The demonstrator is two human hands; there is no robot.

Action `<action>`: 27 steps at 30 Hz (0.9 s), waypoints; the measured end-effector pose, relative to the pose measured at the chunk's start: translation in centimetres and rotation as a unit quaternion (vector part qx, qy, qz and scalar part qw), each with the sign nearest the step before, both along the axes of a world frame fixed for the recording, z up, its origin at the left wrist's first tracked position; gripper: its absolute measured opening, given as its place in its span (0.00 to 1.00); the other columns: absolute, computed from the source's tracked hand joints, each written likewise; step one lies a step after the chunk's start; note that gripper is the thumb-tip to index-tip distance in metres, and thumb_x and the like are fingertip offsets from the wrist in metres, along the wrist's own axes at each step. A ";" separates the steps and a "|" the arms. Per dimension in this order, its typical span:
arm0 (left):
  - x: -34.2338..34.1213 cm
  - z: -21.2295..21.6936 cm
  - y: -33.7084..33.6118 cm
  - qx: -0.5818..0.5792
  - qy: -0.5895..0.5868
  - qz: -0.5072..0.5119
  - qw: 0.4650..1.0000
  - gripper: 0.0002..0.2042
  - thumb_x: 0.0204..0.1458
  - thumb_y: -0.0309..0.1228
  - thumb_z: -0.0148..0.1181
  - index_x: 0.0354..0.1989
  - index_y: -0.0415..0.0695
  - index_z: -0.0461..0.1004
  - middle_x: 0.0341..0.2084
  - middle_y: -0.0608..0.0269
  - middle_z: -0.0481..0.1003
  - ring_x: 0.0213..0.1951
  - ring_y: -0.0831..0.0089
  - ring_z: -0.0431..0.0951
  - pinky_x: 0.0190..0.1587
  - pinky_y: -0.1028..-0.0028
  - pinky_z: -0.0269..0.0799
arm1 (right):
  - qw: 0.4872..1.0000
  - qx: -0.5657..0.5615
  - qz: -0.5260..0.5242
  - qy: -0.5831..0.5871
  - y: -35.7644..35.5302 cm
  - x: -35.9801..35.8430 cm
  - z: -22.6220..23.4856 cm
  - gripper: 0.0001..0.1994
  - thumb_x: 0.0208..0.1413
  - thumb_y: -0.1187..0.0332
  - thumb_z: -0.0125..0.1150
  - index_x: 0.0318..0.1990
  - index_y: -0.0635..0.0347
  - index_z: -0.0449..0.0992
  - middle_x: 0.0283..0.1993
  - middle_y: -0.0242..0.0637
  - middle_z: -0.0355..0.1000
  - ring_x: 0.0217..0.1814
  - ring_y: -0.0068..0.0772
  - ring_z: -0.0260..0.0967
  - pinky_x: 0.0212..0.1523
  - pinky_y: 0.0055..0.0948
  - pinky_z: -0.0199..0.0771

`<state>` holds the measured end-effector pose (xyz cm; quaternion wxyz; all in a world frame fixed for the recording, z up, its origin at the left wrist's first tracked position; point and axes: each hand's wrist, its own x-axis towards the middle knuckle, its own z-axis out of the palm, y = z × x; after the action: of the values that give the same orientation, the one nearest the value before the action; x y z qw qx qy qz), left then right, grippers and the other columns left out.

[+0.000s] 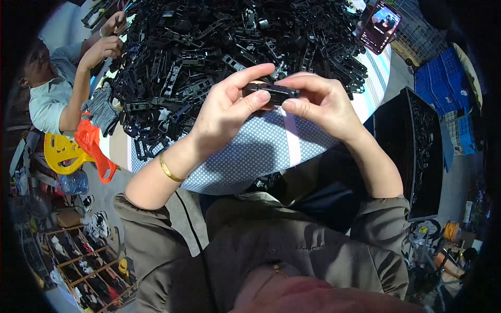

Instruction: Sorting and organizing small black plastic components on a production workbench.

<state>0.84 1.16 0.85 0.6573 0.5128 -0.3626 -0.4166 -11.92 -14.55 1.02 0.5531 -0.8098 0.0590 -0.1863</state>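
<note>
Two bare hands of the wearer are shown, one left hand and one right hand; one black part is held between them; one heap of black parts is seen, its pieces too many and too tangled to be counted; one table, one phone, one gold bracelet and one black cord are counted; one co-worker is included, with two hands visible; one yellow plastic seat, one orange bag and one black bin are shown; several blue crates are stacked, their exact number hidden by overlap.
</note>
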 end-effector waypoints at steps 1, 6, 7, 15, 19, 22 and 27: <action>0.0 0.0 0.0 -0.010 -0.015 -0.015 1.000 0.22 0.54 0.26 0.51 0.57 0.33 0.57 0.40 0.54 0.72 0.42 0.73 0.74 0.47 0.75 0.71 | 1.000 0.008 0.012 0.005 -0.1 -0.1 -0.1 0.13 0.45 0.70 0.65 0.39 0.65 0.76 0.42 0.34 0.69 0.33 0.18 0.67 0.33 0.14 0.66; -0.2 0.2 -0.1 -0.020 0.002 -0.044 0.999 0.23 0.52 0.27 0.53 0.56 0.34 0.58 0.38 0.59 0.72 0.39 0.76 0.72 0.46 0.77 0.69 | 0.994 0.073 0.076 0.035 -1.1 -0.3 0.2 0.12 0.44 0.75 0.64 0.39 0.66 0.76 0.39 0.37 0.72 0.36 0.21 0.69 0.35 0.16 0.68; -0.3 0.3 0.1 -0.029 0.003 -0.070 0.997 0.23 0.52 0.28 0.54 0.56 0.34 0.58 0.40 0.56 0.72 0.41 0.73 0.73 0.47 0.75 0.70 | 0.987 0.088 0.128 0.037 -1.8 -0.3 0.4 0.09 0.47 0.73 0.61 0.37 0.67 0.76 0.41 0.40 0.72 0.34 0.21 0.70 0.33 0.17 0.70; -3.6 -1.4 0.0 -0.010 -0.382 -0.252 0.889 0.24 0.46 0.30 0.59 0.52 0.38 0.60 0.44 0.51 0.67 0.48 0.56 0.67 0.50 0.65 0.63 | 0.974 -0.221 -0.054 0.002 -2.6 -0.1 -0.3 0.14 0.46 0.63 0.64 0.38 0.62 0.76 0.29 0.36 0.73 0.24 0.22 0.67 0.25 0.20 0.67; -1.5 0.2 0.0 -0.093 -0.465 -0.119 0.872 0.21 0.42 0.28 0.61 0.47 0.39 0.66 0.43 0.50 0.68 0.47 0.57 0.68 0.50 0.65 0.63 | 0.902 -0.422 -0.085 -0.022 -0.9 0.8 -1.8 0.18 0.40 0.67 0.64 0.42 0.60 0.73 0.30 0.40 0.71 0.30 0.44 0.70 0.30 0.36 0.70; 1.1 0.0 -0.8 -0.051 -0.630 0.099 0.769 0.17 0.41 0.26 0.59 0.42 0.38 0.71 0.43 0.53 0.69 0.44 0.58 0.69 0.49 0.67 0.65 | 0.904 -0.415 -0.092 -0.042 -1.2 1.2 -2.4 0.18 0.39 0.68 0.64 0.42 0.60 0.73 0.29 0.40 0.71 0.29 0.41 0.70 0.30 0.34 0.71; 1.4 -1.2 -1.7 -0.010 -0.613 0.041 0.789 0.16 0.42 0.24 0.57 0.43 0.39 0.71 0.32 0.57 0.72 0.38 0.61 0.69 0.43 0.68 0.66 | 0.930 -0.362 -0.044 -0.053 -1.0 1.4 -2.5 0.15 0.39 0.67 0.65 0.38 0.61 0.76 0.29 0.41 0.71 0.26 0.36 0.69 0.28 0.29 0.71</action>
<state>2.24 -0.49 -0.39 0.3180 0.6683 -0.6723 0.0162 -10.56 -15.55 -1.43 0.2158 -0.9407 -0.0058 -0.2618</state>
